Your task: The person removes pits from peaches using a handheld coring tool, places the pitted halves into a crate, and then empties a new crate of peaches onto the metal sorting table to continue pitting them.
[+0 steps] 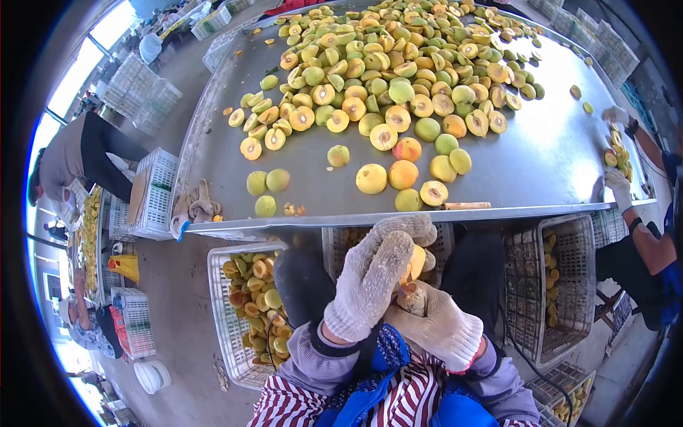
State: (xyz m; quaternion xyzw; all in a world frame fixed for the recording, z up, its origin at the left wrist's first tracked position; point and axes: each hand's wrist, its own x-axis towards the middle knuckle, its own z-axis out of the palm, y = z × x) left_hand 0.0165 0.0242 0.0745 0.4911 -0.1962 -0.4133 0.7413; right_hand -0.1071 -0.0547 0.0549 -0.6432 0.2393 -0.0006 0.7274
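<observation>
Grey steel table [548, 164] heaped with halved yellow fruit [384, 135]; below its edge white-gloved left hand [370, 285] clamps a yellow-orange round fruit [417, 262], gloved right hand [437, 327] fists a wooden-handled tool [410, 295] against it, looks mid-cut, next needs a controlled turn clear of fingers; no legible writing.

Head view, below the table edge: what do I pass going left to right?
White crate of cut halves → left hand, closed on a fruit → right hand → grey crate → a co-worker's arm.
</observation>
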